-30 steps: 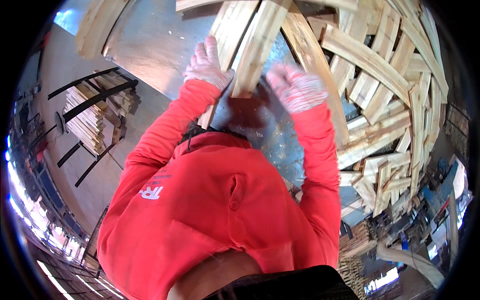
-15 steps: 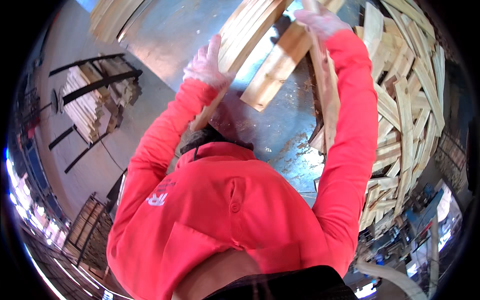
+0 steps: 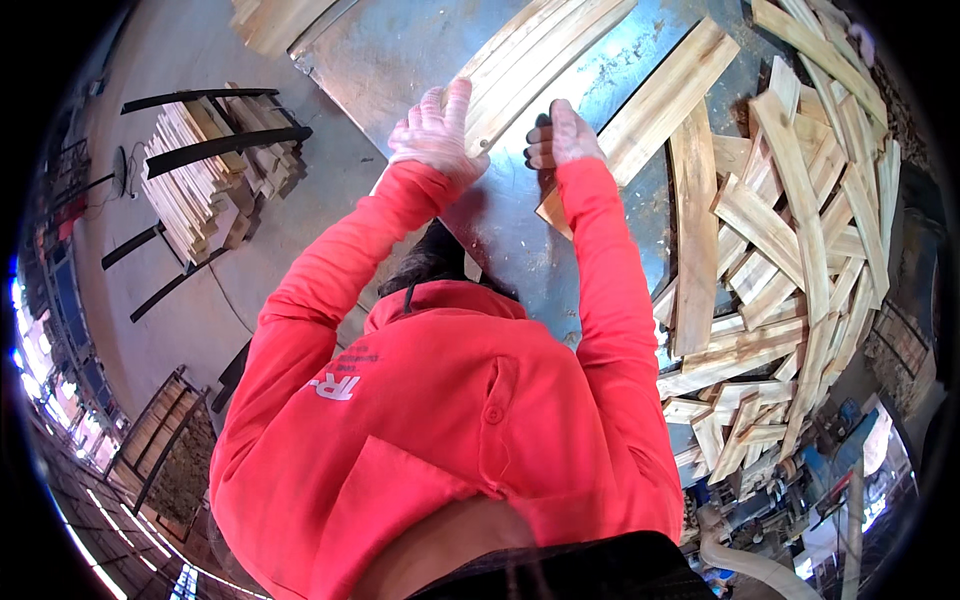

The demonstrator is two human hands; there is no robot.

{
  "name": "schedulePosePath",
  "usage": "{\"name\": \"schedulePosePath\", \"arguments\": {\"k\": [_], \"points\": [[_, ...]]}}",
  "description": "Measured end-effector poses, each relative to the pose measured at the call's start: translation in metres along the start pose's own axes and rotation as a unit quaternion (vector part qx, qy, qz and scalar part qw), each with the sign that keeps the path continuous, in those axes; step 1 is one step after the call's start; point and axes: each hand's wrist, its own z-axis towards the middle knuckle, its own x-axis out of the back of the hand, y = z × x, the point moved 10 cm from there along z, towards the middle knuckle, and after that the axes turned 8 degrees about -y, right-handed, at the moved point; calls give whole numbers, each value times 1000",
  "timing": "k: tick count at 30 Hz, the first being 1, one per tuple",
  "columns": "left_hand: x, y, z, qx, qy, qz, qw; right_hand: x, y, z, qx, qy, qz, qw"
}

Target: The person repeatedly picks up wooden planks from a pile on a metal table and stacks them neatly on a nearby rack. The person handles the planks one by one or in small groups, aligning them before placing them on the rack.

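Seen from the head camera, a person in a red long-sleeved top leans over a metal-topped workbench (image 3: 520,240), both arms reaching forward across it. Left hand (image 3: 435,135), in a pale work glove: laid flat with fingers spread on the near end of a bundle of long wooden slats (image 3: 530,60), which lies diagonally on the bench top and runs away toward the upper edge of the view; the hand presses on the slats rather than closing around them. Right hand (image 3: 560,140), also gloved, with dark fingertips: fingers curled and pressed together over the near end of a single wide plank (image 3: 665,90), which lies on the bench just beside the bundle and roughly parallel to it; whether the thumb wraps under the plank cannot be told. Another flat board (image 3: 693,240) lies lengthwise on the bench to the right of the right forearm. Loose pile of short offcut boards (image 3: 800,270): heaped along the right side of the bench, pieces crossing at many angles. Stacked slats on a dark metal rack (image 3: 205,180): on the concrete floor (image 3: 180,320) to the left, well apart from the bench.
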Motion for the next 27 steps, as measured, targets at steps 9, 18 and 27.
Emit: {"name": "schedulePosePath", "arguments": {"k": [9,18,27], "points": [[-78,-6,64,-158,-355,-892,230,-67,-23,-2,192,-117,137,965],[4,-107,127,28,-192,-134,972,-90,-59,42,93,141,-299,939],[150,-175,197,-184,82,-133,970,-179,-76,142,121,166,-194,959]]}}
